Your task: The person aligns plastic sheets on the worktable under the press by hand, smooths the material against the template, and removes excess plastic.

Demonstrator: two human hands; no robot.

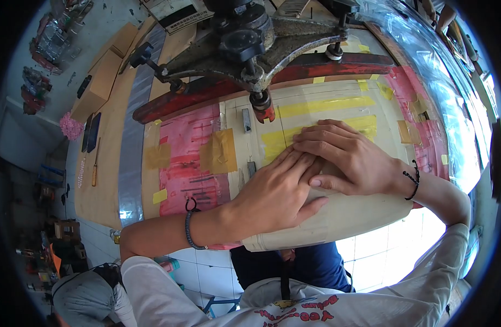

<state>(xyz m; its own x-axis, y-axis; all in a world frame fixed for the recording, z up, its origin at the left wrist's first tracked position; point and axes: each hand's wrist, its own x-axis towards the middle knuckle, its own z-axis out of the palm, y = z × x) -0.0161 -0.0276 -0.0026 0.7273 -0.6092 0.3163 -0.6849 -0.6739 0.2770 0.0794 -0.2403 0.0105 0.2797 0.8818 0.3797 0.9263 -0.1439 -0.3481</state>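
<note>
My left hand [275, 191] lies flat, fingers stretched out, on a pale beige panel [365, 204]. My right hand [351, 158] is also flat, and its fingers rest over the fingertips of my left. Neither hand grasps anything. Strips of yellow tape [327, 107] run across the panel just beyond my fingers. Two small grey metal pieces [246, 121] sit on it to the left of the tape. A pink-stained area [188, 158] with brown tape [220, 151] borders the panel on the left. What lies directly under my palms is hidden.
Above the panel hangs a cast metal fixture [250, 49] with black knobs, carrying a long red bar [207, 98]. At the left are a cardboard box [98, 82] and a wooden-handled tool [95, 169]. Clear plastic sheeting [425, 71] covers the right side. Another person [92, 294] is at lower left.
</note>
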